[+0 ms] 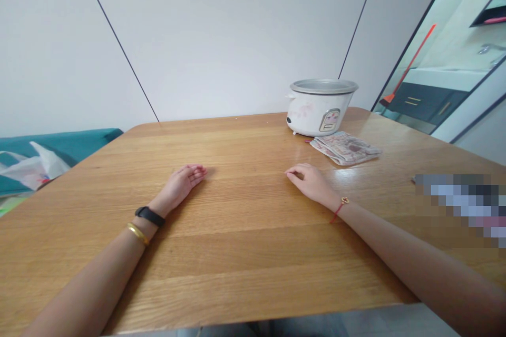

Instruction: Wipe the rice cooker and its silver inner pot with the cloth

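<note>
My left hand (179, 185) lies on the wooden table (245, 253), fingers stretched forward and close together, holding nothing. Its wrist carries a black band and a gold bangle. My right hand (310, 181) rests flat on the table to the right, fingers loosely curved and empty, with a red string bracelet at the wrist. A white rice cooker (319, 107) with a metal inner pot and no lid stands at the far edge. A folded patterned cloth (344, 147) lies just in front of it, a short way beyond my right hand.
A blurred-out object (462, 205) sits at the table's right edge. A teal sofa (59, 150) with a white plastic bag (33, 168) is at the left. White wall panels stand behind; a glass door at the right shows a red broom (407, 66).
</note>
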`<state>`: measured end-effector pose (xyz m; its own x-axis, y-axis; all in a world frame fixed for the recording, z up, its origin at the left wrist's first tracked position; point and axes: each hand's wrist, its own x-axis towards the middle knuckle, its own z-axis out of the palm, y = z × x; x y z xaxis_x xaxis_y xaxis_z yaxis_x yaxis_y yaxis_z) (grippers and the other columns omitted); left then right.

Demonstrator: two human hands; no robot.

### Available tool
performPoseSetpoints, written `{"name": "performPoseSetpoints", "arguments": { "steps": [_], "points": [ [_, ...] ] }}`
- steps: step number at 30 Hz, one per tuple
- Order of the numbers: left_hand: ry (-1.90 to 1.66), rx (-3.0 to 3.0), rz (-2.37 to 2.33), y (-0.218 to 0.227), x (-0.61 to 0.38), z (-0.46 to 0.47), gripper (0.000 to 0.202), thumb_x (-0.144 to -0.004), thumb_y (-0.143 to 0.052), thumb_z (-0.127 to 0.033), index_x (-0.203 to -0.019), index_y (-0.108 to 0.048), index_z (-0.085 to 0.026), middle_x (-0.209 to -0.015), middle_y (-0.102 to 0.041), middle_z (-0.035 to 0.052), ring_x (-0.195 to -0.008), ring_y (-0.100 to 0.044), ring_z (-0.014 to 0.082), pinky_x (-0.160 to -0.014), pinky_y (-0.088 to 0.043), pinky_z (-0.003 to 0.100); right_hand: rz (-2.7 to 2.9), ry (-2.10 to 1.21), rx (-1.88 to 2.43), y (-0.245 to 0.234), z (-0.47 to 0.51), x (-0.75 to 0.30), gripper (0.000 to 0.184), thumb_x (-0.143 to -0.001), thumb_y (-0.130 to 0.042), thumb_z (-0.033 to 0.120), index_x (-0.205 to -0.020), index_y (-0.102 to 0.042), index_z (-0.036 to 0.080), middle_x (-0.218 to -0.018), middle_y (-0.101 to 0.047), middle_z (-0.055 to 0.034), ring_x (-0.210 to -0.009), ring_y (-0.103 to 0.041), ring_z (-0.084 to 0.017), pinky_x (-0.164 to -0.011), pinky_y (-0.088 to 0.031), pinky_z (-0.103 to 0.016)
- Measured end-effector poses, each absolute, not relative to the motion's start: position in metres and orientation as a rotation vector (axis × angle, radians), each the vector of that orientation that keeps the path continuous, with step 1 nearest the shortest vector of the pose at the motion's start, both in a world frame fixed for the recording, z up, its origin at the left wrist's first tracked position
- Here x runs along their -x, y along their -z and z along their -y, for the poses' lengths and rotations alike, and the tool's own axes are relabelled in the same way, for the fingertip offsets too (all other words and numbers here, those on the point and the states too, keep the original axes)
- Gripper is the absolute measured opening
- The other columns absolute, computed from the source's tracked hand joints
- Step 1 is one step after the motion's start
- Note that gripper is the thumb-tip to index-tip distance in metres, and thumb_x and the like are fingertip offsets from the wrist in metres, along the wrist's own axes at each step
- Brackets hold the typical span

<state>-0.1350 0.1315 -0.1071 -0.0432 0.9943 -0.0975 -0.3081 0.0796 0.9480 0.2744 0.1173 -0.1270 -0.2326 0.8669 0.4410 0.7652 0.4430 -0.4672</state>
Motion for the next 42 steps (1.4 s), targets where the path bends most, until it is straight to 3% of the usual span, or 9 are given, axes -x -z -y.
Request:
{"name": "performPoseSetpoints", "arguments": {
  "steps": [6, 18, 28, 34, 42],
  "points": [
    [-1.329, -0.868, -1.071, 0.1031, 0.1308, -0.1283, 0.015, -0.091, -0.058, -0.011, -0.085, -0.071, -0.009, -0.089, -0.075, 0.0133, -0.085, -0.072, 0.0175, -0.084, -0.059, 0.026, 2.046, -0.198, 1.362, 0.1282, -0.1181, -0.2749, 0.018, -0.095, -0.058, 0.027, -0.091, -0.075, 0.022, -0.099, -0.078, -0.0056, -0.098, -0.070, -0.024, -0.095, -0.050, -0.042],
    [-1.306, -0.905, -1.092, 0.1075, 0.1343, -0.1319, 0.012, -0.090, -0.063, -0.017, -0.083, -0.073, -0.015, -0.091, -0.076, 0.0099, -0.089, -0.072, 0.0178, -0.094, -0.057, 0.030, 2.071, -0.186, 1.350, 0.1272, -0.1177, -0.2740, 0.019, -0.095, -0.058, 0.028, -0.089, -0.074, 0.023, -0.099, -0.077, -0.0050, -0.097, -0.069, -0.023, -0.095, -0.050, -0.042],
    [-1.320, -0.876, -1.082, 0.1036, 0.1314, -0.1290, 0.014, -0.090, -0.060, -0.014, -0.084, -0.072, -0.011, -0.090, -0.075, 0.0114, -0.088, -0.072, 0.0171, -0.086, -0.057, 0.026, 2.091, -0.183, 1.339, 0.1252, -0.1169, -0.2736, 0.018, -0.096, -0.058, 0.026, -0.088, -0.074, 0.023, -0.099, -0.077, -0.0049, -0.096, -0.069, -0.023, -0.094, -0.049, -0.041],
    [-1.309, -0.909, -1.086, 0.1043, 0.1328, -0.1295, 0.005, -0.087, -0.067, -0.016, -0.085, -0.071, -0.014, -0.092, -0.075, 0.0108, -0.091, -0.072, 0.0199, -0.095, -0.055, 0.032, 2.099, -0.164, 1.340, 0.1253, -0.1166, -0.2738, 0.020, -0.097, -0.057, 0.028, -0.088, -0.074, 0.023, -0.099, -0.077, -0.0052, -0.096, -0.069, -0.023, -0.093, -0.049, -0.041],
    [-1.308, -0.891, -1.096, 0.1049, 0.1324, -0.1299, 0.013, -0.090, -0.060, -0.015, -0.084, -0.071, -0.013, -0.090, -0.075, 0.0106, -0.088, -0.071, 0.0181, -0.093, -0.055, 0.030, 2.102, -0.179, 1.345, 0.1236, -0.1158, -0.2732, 0.020, -0.096, -0.057, 0.027, -0.088, -0.074, 0.023, -0.098, -0.077, -0.0056, -0.096, -0.069, -0.023, -0.093, -0.049, -0.041]
  ]
}}
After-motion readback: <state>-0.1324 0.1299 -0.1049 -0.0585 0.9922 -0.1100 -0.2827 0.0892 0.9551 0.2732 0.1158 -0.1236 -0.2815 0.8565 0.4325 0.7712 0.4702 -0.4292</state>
